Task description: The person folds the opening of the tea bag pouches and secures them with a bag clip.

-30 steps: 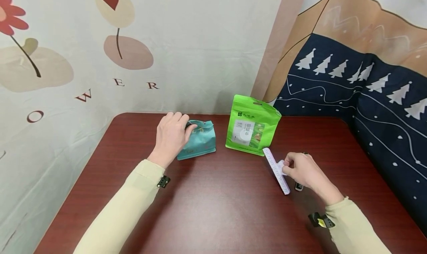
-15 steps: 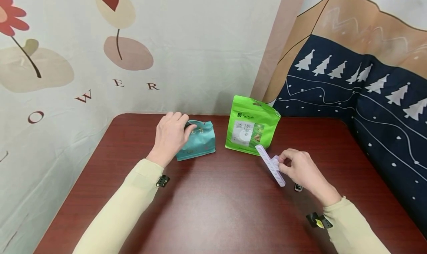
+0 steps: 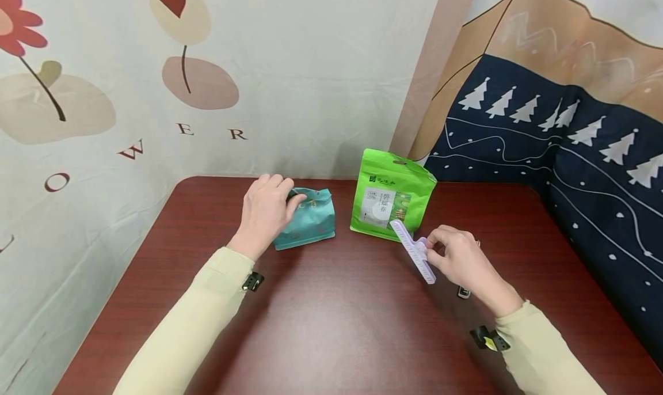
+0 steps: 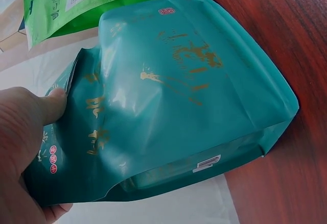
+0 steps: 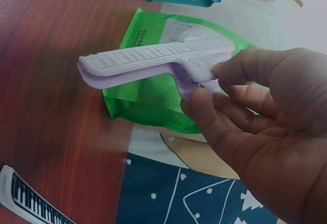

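Note:
At the back of the table, my left hand [image 3: 265, 213] pinches the folded top of a teal foil pouch [image 3: 314, 222]. In the left wrist view the thumb presses on the fold of the pouch [image 4: 168, 86], which bears gold lettering. My right hand [image 3: 461, 257] holds a lilac bag clip [image 3: 412, 251] by its handle tabs, thumb on one side and fingers on the other. The long ridged bar of the clip [image 5: 153, 55] points away from the hand, with a narrow gap between its two halves. Behind it stands a bright green pouch [image 3: 419, 196], apart from both hands.
A black-and-white clip with a piano-key pattern [image 5: 38, 203] lies on the dark red table [image 3: 331, 326], partly behind the right wrist in the head view. A pale printed cloth [image 3: 311, 78] hangs behind the table, and a navy one with white trees [image 3: 518, 136] hangs at the right.
My right hand has lifted the lilac clip off the table and moved it left and slightly back, towards the green pouch. The left hand keeps its grip on the teal pouch.

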Demonstrator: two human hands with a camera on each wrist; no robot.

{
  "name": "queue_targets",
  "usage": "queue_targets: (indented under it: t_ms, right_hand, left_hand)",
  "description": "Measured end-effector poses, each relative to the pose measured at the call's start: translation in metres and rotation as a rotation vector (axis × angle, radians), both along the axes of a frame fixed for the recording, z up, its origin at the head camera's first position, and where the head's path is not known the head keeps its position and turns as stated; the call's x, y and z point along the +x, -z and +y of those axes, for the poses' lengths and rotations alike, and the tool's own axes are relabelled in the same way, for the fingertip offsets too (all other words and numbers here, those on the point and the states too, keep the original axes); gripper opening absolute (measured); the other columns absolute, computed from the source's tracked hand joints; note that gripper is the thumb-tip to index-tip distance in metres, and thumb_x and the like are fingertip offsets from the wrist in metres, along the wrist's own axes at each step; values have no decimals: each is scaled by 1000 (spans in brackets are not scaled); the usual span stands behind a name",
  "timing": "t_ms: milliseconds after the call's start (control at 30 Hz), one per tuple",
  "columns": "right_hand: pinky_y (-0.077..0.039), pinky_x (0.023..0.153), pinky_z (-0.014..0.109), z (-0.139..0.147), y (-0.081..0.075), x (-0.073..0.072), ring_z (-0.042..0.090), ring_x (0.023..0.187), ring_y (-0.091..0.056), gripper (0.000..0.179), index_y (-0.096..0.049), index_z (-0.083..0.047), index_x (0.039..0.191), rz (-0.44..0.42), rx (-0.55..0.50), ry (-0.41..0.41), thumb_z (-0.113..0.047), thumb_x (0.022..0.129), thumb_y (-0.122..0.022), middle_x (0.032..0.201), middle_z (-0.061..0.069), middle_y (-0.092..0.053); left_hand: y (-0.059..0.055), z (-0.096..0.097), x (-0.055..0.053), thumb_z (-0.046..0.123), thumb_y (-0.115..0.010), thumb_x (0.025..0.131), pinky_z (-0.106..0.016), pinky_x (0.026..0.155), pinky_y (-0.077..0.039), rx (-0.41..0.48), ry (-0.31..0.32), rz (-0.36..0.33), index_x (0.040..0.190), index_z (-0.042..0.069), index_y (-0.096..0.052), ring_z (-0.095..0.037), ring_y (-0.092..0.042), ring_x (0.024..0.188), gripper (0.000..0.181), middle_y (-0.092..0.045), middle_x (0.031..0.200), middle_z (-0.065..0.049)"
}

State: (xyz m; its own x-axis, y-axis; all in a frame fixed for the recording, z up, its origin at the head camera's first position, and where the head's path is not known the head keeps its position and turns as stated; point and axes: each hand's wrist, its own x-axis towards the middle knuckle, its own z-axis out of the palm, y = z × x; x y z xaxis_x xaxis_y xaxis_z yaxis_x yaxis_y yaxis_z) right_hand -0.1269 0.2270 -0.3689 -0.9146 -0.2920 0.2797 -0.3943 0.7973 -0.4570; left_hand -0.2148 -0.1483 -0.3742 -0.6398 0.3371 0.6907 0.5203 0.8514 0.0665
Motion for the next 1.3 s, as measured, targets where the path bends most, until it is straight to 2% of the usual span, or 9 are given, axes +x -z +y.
queue_targets:
  t_ms: [400,967,1300]
  right_hand:
    - [-54,61,27,-10,-3,-4,14,70,-62,16,-68,-7,81,47,-9,-53,8,82,-73,88,5,-68]
    - [-53,62,27,-24,-7,-11,17,73,-60,15,-68,-7,83,98,-9,-114,7,83,-74,88,7,-67]
    - [-49,63,28,-32,-8,-15,15,74,-57,17,-68,-9,82,118,-7,-146,8,84,-73,85,3,-65]
  left_hand:
    - [-2,-3,-1,23,-84,88,-38,66,-41,20,74,7,77,4,-56,-27,-42,67,35,-49,70,-7]
    - [-6,-5,2,22,-87,84,-35,67,-39,81,132,-63,75,6,-58,-25,-41,69,35,-51,69,-4]
    - [-7,-5,2,21,-90,81,-33,65,-38,114,170,-113,75,7,-61,-22,-43,70,32,-56,70,-3]
